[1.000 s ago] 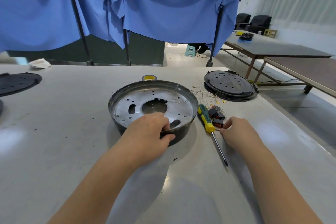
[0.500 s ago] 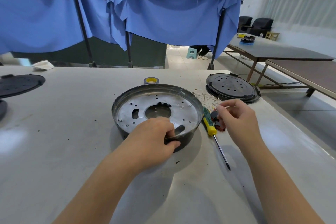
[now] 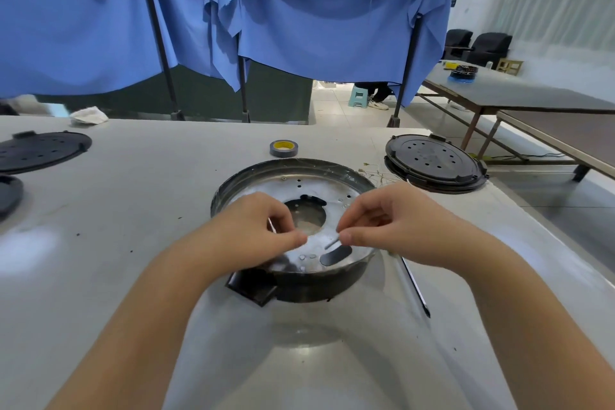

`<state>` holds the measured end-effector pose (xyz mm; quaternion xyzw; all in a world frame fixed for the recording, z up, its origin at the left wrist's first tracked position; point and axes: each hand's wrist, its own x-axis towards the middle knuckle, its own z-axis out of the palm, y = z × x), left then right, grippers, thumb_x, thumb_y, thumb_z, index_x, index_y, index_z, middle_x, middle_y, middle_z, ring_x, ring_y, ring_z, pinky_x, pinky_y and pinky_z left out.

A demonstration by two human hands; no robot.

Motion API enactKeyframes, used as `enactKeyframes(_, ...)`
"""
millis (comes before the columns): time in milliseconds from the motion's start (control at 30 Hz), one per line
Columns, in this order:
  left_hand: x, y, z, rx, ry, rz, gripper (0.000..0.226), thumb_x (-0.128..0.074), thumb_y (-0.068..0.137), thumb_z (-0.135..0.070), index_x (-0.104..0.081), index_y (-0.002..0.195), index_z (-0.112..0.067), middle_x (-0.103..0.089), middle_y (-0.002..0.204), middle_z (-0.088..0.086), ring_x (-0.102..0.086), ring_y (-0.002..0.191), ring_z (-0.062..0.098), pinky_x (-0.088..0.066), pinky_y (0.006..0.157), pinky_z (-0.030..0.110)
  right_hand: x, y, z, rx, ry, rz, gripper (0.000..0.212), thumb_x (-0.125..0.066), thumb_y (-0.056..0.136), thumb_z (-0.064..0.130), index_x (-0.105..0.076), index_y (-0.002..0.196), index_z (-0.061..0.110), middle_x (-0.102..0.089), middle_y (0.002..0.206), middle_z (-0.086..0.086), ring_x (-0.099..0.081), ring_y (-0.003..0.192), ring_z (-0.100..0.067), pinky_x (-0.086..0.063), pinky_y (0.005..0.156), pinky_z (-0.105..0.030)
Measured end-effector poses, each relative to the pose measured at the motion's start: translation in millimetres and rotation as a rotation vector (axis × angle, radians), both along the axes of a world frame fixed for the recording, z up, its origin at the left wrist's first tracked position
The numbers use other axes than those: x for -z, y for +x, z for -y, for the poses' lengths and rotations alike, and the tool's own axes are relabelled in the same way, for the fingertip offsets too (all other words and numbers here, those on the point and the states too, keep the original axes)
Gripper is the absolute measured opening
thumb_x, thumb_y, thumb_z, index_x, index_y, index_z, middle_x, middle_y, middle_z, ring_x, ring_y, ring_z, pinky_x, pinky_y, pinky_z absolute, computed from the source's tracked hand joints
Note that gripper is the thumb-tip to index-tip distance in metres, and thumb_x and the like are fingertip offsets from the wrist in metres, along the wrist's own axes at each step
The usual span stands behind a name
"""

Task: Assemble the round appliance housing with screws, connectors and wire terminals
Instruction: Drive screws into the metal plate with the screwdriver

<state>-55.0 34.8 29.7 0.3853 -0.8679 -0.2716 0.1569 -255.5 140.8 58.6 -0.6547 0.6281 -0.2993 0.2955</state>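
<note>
The round housing [image 3: 293, 173], a dark ring with a perforated silver plate and a centre hole, lies on the table before me. Both hands hover over its near half. My right hand [image 3: 396, 223] pinches a small thin wire terminal [image 3: 332, 244] between thumb and forefinger. My left hand [image 3: 256, 230] has curled fingers that pinch a thin pale wire [image 3: 272, 225]. The two hands almost meet above the plate. A screwdriver shaft [image 3: 416, 289] sticks out from under my right wrist; its handle is hidden.
A roll of grey tape [image 3: 283, 148] lies behind the housing. A black perforated lid [image 3: 434, 161] sits at the right, loose wires [image 3: 376, 173] beside it. Black lids [image 3: 40, 150] and a white rag [image 3: 89, 115] lie far left. The table edge runs diagonally at the right.
My left hand let go of the housing rim and rose over the plate. My right hand carried a small part from the pile beside the screwdriver to above the housing.
</note>
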Motion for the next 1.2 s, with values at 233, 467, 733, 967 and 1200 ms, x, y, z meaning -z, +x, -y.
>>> enactKeyframes(233, -18, -17, 18, 0.127, 0.223, 0.341, 0.026, -0.084, 0.068, -0.045, -0.068, 0.081, -0.03, -0.071, 0.072, -0.009, -0.061, 0.051, 0.003, -0.047, 0.048, 0.017, -25, 21, 23, -0.174, 0.233, -0.203, 0.015, -0.079, 0.076, 0.037, -0.074, 0.084, 0.026, -0.075, 0.079, 0.008, -0.072, 0.077, -0.006, -0.055, 0.088, -0.037)
enactKeyframes(467, -29, -34, 27, 0.219, 0.244, 0.6, 0.042, -0.085, 0.059, -0.054, -0.065, 0.086, -0.03, -0.072, 0.092, -0.001, -0.062, 0.077, 0.012, -0.052, 0.076, 0.029, -25, 20, 34, -0.193, 0.292, -0.266, 0.015, -0.078, 0.076, 0.042, -0.074, 0.084, 0.029, -0.075, 0.078, 0.007, -0.07, 0.078, -0.005, -0.053, 0.093, -0.041)
enactKeyframes(733, -26, -44, 31, 0.268, 0.23, 0.663, 0.053, -0.085, 0.062, -0.051, -0.066, 0.107, -0.03, -0.069, 0.103, -0.006, -0.064, 0.096, 0.014, -0.054, 0.091, 0.037, -26, 18, 49, -0.313, 0.322, -0.214, 0.011, -0.077, 0.079, 0.037, -0.076, 0.085, 0.027, -0.074, 0.078, 0.008, -0.067, 0.071, -0.002, -0.056, 0.078, -0.025)
enactKeyframes(967, -29, -41, 33, 0.25, 0.274, 0.644, 0.049, -0.086, 0.055, -0.057, -0.067, 0.093, -0.032, -0.07, 0.093, -0.005, -0.064, 0.084, 0.01, -0.049, 0.068, 0.023, -28, 10, 53, -0.363, 0.365, -0.181, 0.008, -0.076, 0.079, 0.034, -0.076, 0.085, 0.029, -0.074, 0.076, 0.01, -0.065, 0.064, 0.002, -0.052, 0.062, -0.013)
enactKeyframes(1200, -31, -38, 34, 0.234, 0.274, 0.629, 0.037, -0.086, 0.06, -0.052, -0.065, 0.082, -0.032, -0.067, 0.073, -0.014, -0.062, 0.071, 0.004, -0.043, 0.064, 0.022, -28, -3, 46, -0.387, 0.446, -0.115, 0.012, -0.065, 0.09, 0.018, -0.075, 0.094, 0.024, -0.076, 0.083, 0.009, -0.07, 0.079, -0.001, -0.049, 0.069, -0.009)
